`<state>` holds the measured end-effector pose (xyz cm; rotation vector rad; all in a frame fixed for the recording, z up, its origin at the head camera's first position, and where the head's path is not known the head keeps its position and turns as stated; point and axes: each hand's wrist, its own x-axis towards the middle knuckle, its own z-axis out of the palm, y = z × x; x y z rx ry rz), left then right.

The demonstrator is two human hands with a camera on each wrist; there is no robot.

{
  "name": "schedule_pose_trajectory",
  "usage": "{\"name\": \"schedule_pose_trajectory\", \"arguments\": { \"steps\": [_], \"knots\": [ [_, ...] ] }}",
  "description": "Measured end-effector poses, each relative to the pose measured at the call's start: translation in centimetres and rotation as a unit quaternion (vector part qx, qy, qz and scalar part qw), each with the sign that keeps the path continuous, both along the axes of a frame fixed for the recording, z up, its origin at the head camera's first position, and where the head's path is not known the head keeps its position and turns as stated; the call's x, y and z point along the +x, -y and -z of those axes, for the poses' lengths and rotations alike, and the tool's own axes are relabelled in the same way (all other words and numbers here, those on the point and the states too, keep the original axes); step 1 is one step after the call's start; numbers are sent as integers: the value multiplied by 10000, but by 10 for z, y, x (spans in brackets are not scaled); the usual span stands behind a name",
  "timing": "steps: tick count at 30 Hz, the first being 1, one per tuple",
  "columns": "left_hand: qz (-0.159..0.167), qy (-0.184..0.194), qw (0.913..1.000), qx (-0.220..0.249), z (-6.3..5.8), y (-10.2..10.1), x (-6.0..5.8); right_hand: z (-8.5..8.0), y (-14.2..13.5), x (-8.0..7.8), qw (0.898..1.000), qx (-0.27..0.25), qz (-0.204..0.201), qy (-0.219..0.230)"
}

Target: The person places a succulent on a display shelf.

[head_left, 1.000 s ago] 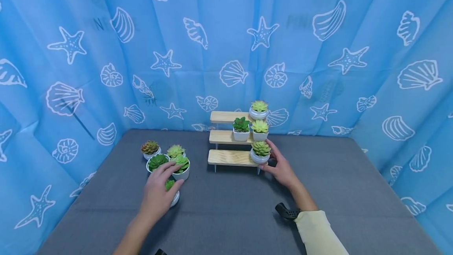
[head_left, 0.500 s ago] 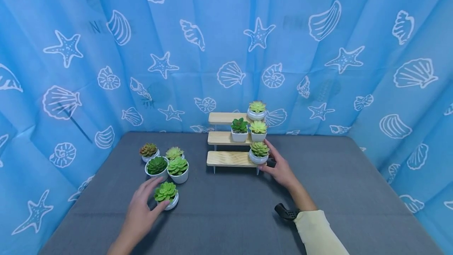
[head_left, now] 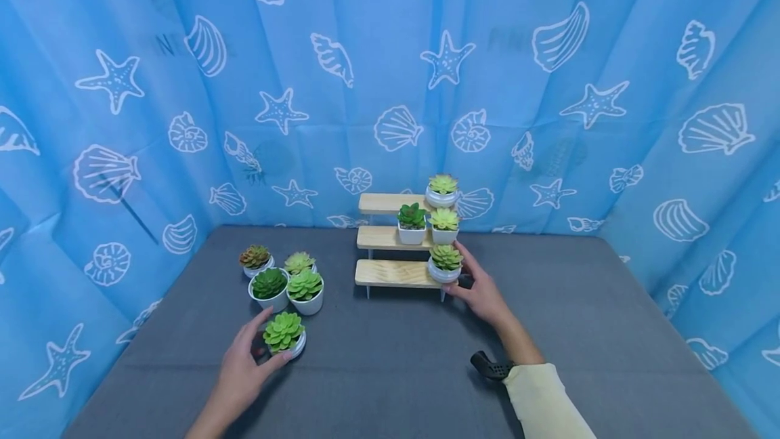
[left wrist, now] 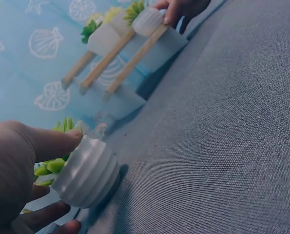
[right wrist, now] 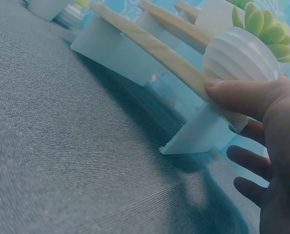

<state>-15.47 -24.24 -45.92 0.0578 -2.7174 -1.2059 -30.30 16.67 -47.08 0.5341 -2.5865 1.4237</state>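
Observation:
My left hand spreads around a green potted succulent on the table. Its thumb lies at the rim of the white ribbed pot, the other fingers spread apart on the far side. On the right, my right hand holds a light green succulent in a white ribbed pot at the right end of the lowest step. Its thumb presses where pot and plank meet; the index finger goes behind the pot. The three-step wooden stand also bears two square-potted succulents on the middle step and one succulent on top.
Several more potted succulents cluster behind my left hand: a reddish one, a dark green one and a bright green one among them. A grey cloth covers the table. A blue shell-patterned curtain hangs behind.
My left hand has drawn back from over the rear succulents to the left side of the nearest one and then stayed there. My right hand keeps its place at the lowest step.

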Motion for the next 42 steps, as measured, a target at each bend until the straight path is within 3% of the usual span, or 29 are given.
{"name": "schedule_pose_trajectory", "arguments": {
  "steps": [6, 17, 24, 35, 42],
  "knots": [
    [-25, 603, 9979, 239, 4, 3, -5, -1, 3, 1, 9999, -125, -10, -15],
    [-267, 684, 9964, 431, 10, -2, -11, -1, 1, 3, 9998, -189, 40, 81],
    [-287, 1138, 9900, 786, 8, -3, -14, 1, 1, 2, 9999, -114, 81, 65],
    [-245, 791, 9910, 1052, 9, -14, -13, 0, 2, 1, 9997, -215, 14, 71],
    [-110, 680, 9909, 1152, 4, -29, -19, 1, 1, 1, 9995, -260, 44, 143]
  ]
}}
